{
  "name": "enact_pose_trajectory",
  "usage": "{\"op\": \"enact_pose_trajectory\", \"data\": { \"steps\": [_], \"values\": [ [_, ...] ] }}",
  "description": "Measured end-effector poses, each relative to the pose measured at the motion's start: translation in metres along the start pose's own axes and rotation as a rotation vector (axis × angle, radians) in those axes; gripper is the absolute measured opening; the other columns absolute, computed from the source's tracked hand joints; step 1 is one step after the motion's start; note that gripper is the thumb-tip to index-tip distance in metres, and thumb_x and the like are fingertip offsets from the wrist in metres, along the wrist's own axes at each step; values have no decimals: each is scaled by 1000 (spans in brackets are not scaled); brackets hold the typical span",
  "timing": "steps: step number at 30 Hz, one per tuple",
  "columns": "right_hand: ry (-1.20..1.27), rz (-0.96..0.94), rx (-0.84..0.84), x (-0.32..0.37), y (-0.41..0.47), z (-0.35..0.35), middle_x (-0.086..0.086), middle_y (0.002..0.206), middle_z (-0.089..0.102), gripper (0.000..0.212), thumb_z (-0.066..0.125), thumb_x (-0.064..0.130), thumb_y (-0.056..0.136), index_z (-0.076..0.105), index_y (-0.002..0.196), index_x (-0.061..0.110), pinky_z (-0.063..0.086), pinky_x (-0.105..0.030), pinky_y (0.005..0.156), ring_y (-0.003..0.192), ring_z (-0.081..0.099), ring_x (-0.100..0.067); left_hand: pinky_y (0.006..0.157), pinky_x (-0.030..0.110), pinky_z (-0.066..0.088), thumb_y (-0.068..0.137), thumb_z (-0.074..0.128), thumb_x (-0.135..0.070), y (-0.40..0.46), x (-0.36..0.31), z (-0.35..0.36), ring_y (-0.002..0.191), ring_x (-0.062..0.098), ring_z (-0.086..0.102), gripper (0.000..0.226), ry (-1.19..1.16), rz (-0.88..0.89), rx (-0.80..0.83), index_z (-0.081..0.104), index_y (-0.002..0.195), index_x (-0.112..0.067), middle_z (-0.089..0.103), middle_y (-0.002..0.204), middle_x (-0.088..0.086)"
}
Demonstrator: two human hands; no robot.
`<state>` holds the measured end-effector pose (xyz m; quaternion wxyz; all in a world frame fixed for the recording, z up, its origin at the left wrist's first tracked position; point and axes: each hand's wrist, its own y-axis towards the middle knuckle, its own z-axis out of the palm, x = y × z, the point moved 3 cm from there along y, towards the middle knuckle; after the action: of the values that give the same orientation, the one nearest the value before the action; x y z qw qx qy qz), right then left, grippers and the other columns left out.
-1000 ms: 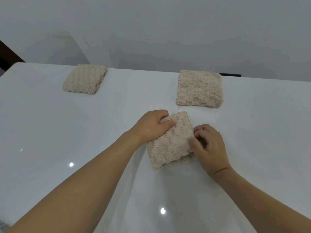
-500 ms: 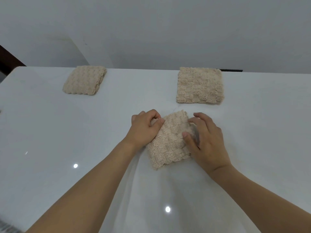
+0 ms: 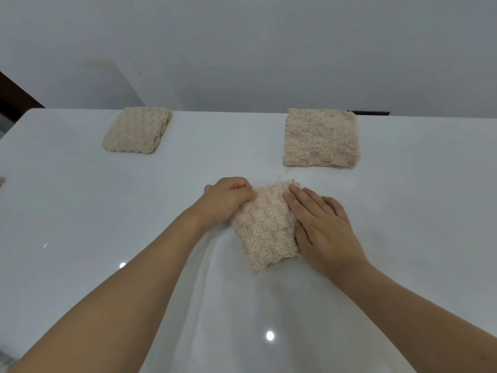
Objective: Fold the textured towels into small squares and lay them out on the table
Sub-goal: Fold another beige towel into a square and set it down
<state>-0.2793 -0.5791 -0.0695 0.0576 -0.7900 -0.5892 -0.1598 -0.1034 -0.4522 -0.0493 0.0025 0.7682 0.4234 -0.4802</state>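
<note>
A beige textured towel (image 3: 266, 227), folded small, lies on the white table (image 3: 80, 211) in the middle of the head view. My left hand (image 3: 226, 200) grips its far left edge with curled fingers. My right hand (image 3: 322, 230) lies flat on the towel's right side, fingers straight, pressing it down. Two more folded beige towels lie farther back: one at the far left (image 3: 137, 130), one at the far right (image 3: 321, 141).
The table's far edge runs below a grey wall. A dark strip (image 3: 372, 113) shows behind the right towel. A sliver of beige cloth (image 3: 1, 181) peeks in at the left frame edge. Ceiling lights reflect on the glossy tabletop.
My right hand has gone from curled at the towel's right edge to flat on top of it. The left hand shifted slightly along the far left corner. The view tilted a little.
</note>
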Motion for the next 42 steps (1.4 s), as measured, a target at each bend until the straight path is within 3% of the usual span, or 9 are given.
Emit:
{"op": "enact_pose_trajectory", "data": {
  "steps": [4,10,13,15,19,25,33,39,42],
  "values": [
    [-32,-6,3,0,0,0,5,154,34,55,25,26,93,39,146,22,20,-38,114,141,32,-15,114,53,26,66,65,-47,-3,5,-12,86,18,50,32,22,-43,50,58,70,-17,56,68,-9],
    [-55,-2,17,1,0,0,6,154,34,55,25,27,93,39,146,24,20,-39,114,140,33,-17,93,21,22,85,68,-42,-8,13,-15,87,12,56,25,183,-23,-144,62,76,-20,54,59,-18],
    [-61,11,16,1,0,0,7,154,34,55,24,28,93,39,146,26,19,-37,114,141,32,-15,85,28,18,89,58,-40,-24,4,-4,102,14,45,11,365,86,-316,59,92,-29,56,77,-15],
    [-63,21,14,1,1,-1,7,154,34,55,24,29,93,39,146,26,19,-37,114,140,32,-15,87,29,17,85,53,-39,-49,-3,7,103,14,39,26,501,247,-445,54,109,-28,47,99,-12],
    [-61,26,17,2,1,0,7,154,34,55,25,29,92,39,146,26,20,-37,114,140,32,-14,85,33,31,75,61,-51,-100,-3,36,94,16,43,43,545,446,-402,58,105,-20,45,104,-5],
    [-63,33,26,2,1,0,10,155,31,53,19,34,97,37,147,29,13,-33,115,142,28,-11,69,39,43,70,65,-42,-110,6,58,79,24,50,40,704,472,-453,66,98,-14,56,98,4],
    [-84,48,36,0,1,4,13,156,28,52,15,43,101,33,148,32,14,-33,116,143,26,-10,55,32,36,64,67,-13,-104,-1,70,68,22,49,34,818,316,-488,60,97,-15,55,96,5],
    [-74,29,12,1,1,3,8,157,27,51,19,40,100,33,148,30,11,-32,115,142,27,-12,66,31,38,56,57,-5,-98,2,66,75,23,48,44,786,258,-445,58,99,-12,52,96,5],
    [-3,100,-74,-2,-2,2,-3,155,30,52,31,43,97,39,142,18,16,-37,116,140,30,-17,85,37,42,60,38,-17,-95,4,64,91,25,50,46,695,218,-338,54,103,-14,48,105,2]
  ]
}}
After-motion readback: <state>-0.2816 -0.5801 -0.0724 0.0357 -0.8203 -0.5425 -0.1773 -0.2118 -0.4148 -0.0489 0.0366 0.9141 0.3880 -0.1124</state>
